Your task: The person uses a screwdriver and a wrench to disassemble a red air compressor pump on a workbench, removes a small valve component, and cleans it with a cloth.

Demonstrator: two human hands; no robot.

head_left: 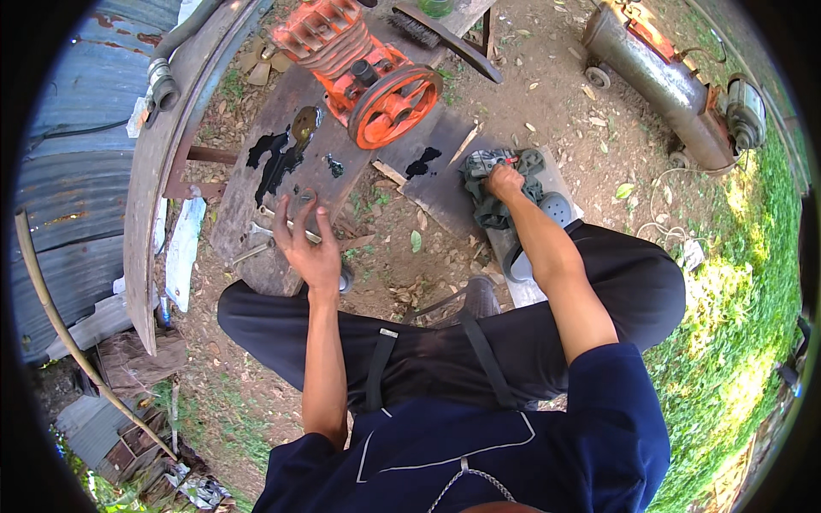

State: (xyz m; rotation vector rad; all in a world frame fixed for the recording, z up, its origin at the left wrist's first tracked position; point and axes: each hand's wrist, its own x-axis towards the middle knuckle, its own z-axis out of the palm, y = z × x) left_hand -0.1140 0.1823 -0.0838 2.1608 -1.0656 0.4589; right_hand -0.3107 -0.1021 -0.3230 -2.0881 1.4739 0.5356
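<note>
My left hand (310,256) has its fingers spread over a wooden board (231,214), beside metal wrenches (261,231) and a small round part (305,196). My right hand (504,183) is closed at a dark green cloth (528,171) with a grey metal piece and something red on it; what exactly it grips is unclear. An orange compressor head with a flywheel (393,118) lies on the boards above my hands. Black oil puddles (272,167) spread below it. A wire brush (436,34) with a dark handle rests to its right.
A rusty tank on wheels (650,77) with a motor stands at upper right, with a cord nearby. A curved plank (147,248), hose (175,68), corrugated metal sheets (73,188) and a bamboo pole (51,299) are at left. My crossed legs fill the near middle.
</note>
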